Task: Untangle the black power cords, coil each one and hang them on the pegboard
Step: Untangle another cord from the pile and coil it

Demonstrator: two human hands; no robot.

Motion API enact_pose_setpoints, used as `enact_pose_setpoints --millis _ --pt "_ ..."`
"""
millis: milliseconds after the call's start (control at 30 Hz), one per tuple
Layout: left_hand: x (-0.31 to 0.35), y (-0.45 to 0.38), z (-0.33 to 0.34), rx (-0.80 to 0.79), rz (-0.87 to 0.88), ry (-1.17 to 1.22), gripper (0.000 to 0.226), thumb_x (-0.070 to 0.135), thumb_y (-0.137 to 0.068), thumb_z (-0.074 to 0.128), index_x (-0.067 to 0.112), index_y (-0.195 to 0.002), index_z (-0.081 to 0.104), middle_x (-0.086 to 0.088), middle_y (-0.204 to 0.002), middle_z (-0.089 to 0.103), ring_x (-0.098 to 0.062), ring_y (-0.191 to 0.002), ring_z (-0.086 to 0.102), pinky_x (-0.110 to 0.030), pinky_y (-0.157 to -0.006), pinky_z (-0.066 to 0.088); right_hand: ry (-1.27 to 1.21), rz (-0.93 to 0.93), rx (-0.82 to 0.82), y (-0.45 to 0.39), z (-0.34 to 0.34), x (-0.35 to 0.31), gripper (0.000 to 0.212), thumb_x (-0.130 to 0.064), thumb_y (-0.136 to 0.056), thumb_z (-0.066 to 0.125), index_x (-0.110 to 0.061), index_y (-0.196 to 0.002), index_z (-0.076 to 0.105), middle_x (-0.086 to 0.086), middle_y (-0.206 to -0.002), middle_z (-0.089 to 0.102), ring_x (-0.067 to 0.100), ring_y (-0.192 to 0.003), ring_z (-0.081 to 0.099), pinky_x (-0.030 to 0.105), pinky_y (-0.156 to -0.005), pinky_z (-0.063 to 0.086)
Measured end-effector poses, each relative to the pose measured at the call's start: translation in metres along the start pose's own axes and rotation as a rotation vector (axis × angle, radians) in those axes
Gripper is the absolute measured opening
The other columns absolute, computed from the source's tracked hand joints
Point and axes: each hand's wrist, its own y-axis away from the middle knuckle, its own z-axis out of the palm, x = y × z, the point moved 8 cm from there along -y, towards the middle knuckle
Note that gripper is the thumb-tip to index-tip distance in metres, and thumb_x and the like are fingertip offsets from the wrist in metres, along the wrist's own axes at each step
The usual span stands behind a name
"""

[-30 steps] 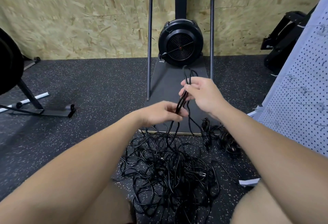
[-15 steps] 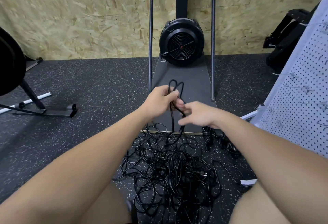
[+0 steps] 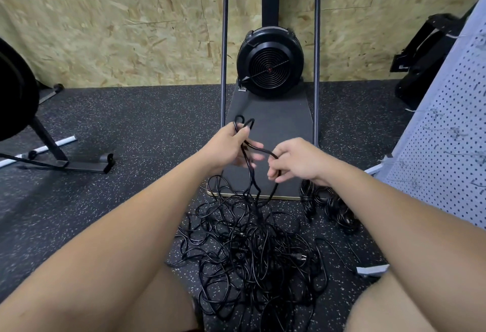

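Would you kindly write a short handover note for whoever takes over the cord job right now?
Left hand: grips a few loops of black cord.
Right hand: pinches the same cord, feeding the next loop.
Tangled pile lies on the floor; some bundled cords lie by the pegboard.
Done: one coil begun.
Left: finish it, untangle and coil the pile, hang everything; no cord seen on the pegboard.

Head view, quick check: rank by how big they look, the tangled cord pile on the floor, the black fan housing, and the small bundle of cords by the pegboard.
1. Tangled cord pile, clearly the largest.
2. Fan housing.
3. Small bundle, partly hidden by the right arm.
The pile lies nearest the camera, which inflates it.
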Motion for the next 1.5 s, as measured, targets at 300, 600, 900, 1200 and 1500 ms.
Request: enact_pose_setpoints --millis 300,600,900,1200,1500 --pt "0.0 0.006 0.007 -0.119 -0.038 -0.117 0.04 0.052 -0.105 0.069 0.016 -0.114 0.082 0.001 -0.065 0.045 -0.014 -0.056 0.022 -0.033 -0.059 0.014 -0.381 -0.214 0.416 0.007 -0.052 -0.04 0.022 -0.014 -0.107 0.067 0.005 -0.101 0.076 0.012 -0.08 0.077 0.028 -0.079 0.077 0.033 -0.069 0.062" --pt "-0.025 0.011 0.015 -0.118 -0.042 -0.255 0.024 0.022 -0.096 0.085 0.003 -0.11 0.078 -0.004 -0.077 0.049 -0.014 -0.063 0.037 -0.028 -0.056 0.026 -0.514 -0.237 0.358 0.005 -0.041 -0.04 0.023 -0.014 -0.109 0.066 0.006 -0.102 0.075 0.015 -0.088 0.079 0.029 -0.088 0.079 0.032 -0.075 0.063" --pt "-0.002 0.004 0.007 0.049 0.071 -0.127 0.018 0.026 -0.096 0.084 0.01 -0.1 0.076 -0.003 -0.068 0.058 -0.013 -0.058 0.042 -0.024 -0.05 0.026 0.036 -0.054 0.135 -0.006 -0.013 -0.004 0.022 -0.008 -0.099 0.074 -0.016 -0.119 0.079 0.003 -0.115 0.081 0.019 -0.101 0.08 0.037 -0.087 0.068" --pt "0.005 -0.003 0.007 0.02 0.097 -0.075 0.023 0.029 -0.096 0.085 0.023 -0.079 0.071 -0.005 -0.069 0.055 -0.015 -0.062 0.046 -0.022 -0.057 0.036 0.138 -0.022 -0.081 -0.011 0.042 0.012 0.02 -0.017 -0.106 0.07 -0.024 -0.125 0.072 -0.008 -0.126 0.077 0.018 -0.106 0.08 0.044 -0.097 0.066" --pt "0.01 -0.003 0.001 0.009 0.165 -0.124 0.015 0.018 -0.105 0.074 0.014 -0.117 0.083 -0.014 -0.083 0.059 -0.013 -0.066 0.051 -0.019 -0.053 0.036 0.089 -0.064 0.012 -0.007 0.028 -0.01 0.02 -0.019 -0.112 0.06 -0.003 -0.112 0.072 0.002 -0.098 0.084 0.016 -0.087 0.081 0.046 -0.098 0.064"
